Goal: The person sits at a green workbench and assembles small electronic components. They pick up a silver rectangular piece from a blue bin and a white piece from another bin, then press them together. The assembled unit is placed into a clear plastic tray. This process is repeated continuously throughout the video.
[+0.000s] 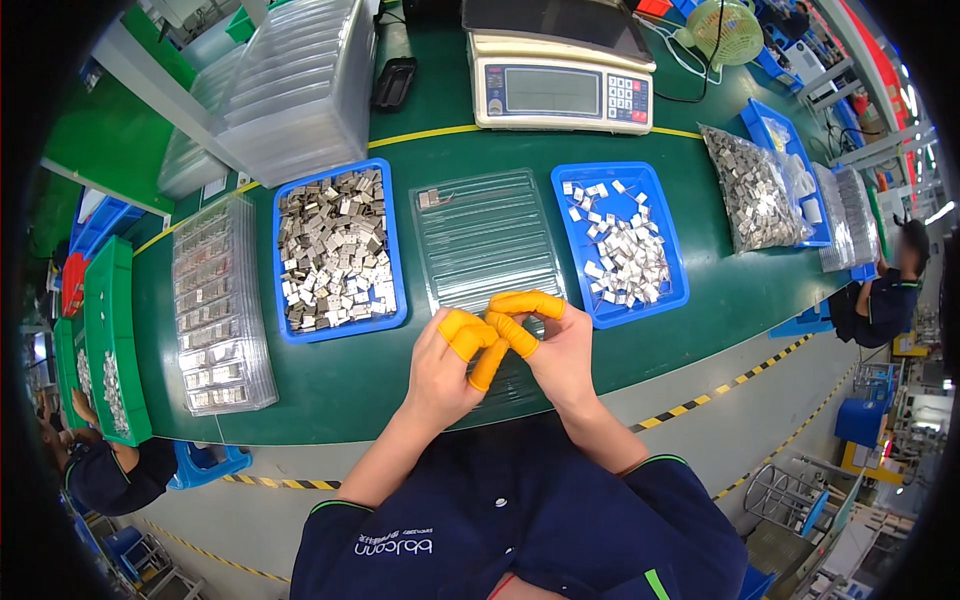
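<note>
My left hand [443, 368] and my right hand [560, 352] meet in front of my chest, over the near end of a clear ribbed plastic tray [490, 245]. Yellow finger cots cover several fingertips on both. Thumbs and fingers are pinched together, hiding whatever is between them. One small metal part with a thin lead [432, 197] lies in the tray's far left slot. To its left, a blue tray [396, 240] holds a heap of small silvery metal pieces [335, 240]. On the right, another blue tray [672, 225] contains loose white-and-silver pieces with thin leads [635, 265].
A digital scale [555, 90] stands at the back. Stacked clear trays [225, 310] sit far left, with taller stacks [290, 90] behind. A bag of metal pieces [755, 190] lies right, beside a blue bin [765, 115]. Other people work at both sides.
</note>
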Motion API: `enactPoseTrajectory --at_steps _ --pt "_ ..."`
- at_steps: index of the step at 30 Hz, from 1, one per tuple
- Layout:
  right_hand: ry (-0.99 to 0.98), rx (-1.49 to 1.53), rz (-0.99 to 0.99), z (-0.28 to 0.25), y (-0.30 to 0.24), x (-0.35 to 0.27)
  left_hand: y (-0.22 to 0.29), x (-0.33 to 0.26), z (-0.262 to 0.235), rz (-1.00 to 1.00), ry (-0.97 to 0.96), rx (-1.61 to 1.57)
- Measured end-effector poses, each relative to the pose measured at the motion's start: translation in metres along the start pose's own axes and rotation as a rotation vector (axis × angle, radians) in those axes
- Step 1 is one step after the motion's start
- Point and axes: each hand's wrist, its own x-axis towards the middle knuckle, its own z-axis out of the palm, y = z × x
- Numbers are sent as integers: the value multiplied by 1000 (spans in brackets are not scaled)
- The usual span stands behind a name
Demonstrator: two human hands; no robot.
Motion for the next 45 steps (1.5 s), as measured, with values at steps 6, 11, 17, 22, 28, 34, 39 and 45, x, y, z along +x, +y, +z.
enactPoseTrajectory --at_steps 6,11,17,22,28,34,39,45 --pt "17 -63 -59 -3 2 0 2 7 -5 -2 -27 159" --pt "59 -22 -114 1 5 -2 5 1 1 43 -25 178" --pt "56 -79 -145 2 9 -6 1 -2 2 27 -2 96" --pt "40 -55 -100 3 6 -5 -4 2 -4 41 -70 80" --pt "-72 -29 -22 0 6 -7 -9 4 -5 157 -24 97" --pt "-42 -184 -83 -1 4 -5 -5 7 -6 183 -38 113" --pt "-10 -339 -201 0 4 -2 -10 4 -2 173 -67 77" --pt "125 -320 -323 6 2 -2 -12 5 5 186 -32 -4"
